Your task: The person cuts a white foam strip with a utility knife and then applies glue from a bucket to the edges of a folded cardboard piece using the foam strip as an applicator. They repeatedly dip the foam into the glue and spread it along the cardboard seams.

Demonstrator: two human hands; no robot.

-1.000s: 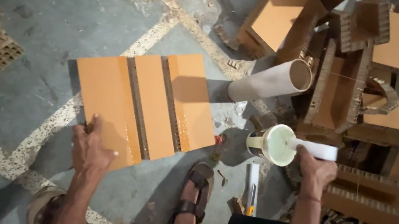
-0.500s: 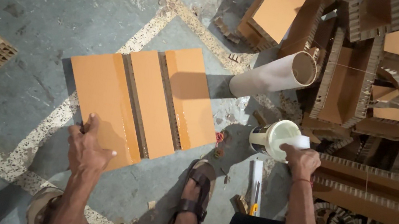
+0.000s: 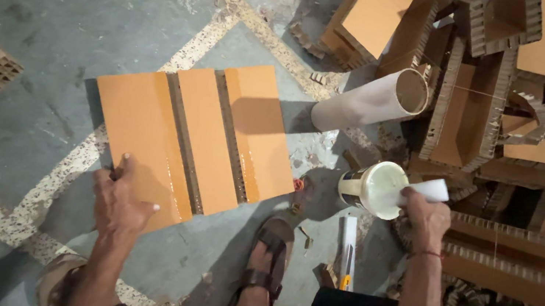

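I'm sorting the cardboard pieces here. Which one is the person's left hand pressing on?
The flat grooved honeycomb board lying alone on the floor; the left hand rests on its near corner. The other pieces are heaped at the right.

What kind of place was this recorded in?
Probably a cardboard packaging workshop: stacked honeycomb cardboard pieces, a grooved orange cardboard panel flat on the bare concrete floor, and a tub of white glue.
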